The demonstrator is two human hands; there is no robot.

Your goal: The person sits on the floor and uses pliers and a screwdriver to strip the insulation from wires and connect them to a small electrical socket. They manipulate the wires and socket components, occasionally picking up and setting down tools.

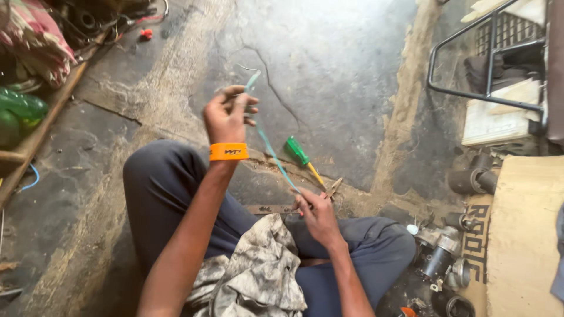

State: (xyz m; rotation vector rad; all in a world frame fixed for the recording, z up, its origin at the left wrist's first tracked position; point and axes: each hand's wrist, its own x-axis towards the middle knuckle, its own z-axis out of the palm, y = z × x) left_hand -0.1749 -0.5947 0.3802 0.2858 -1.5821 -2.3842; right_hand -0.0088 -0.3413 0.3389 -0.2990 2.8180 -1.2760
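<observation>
A thin, pale blue-green strip (pixel 271 151), narrow like a cable tie or a length of wire sleeve, runs taut on a slant between the two hands. Its upper end is pinched in the fingers of the left hand (pixel 228 114), and a short, lighter tail pokes up past those fingers, bending slightly. Its lower end disappears into the closed fingertips of the right hand (pixel 317 212), low and to the right of the left hand.
</observation>
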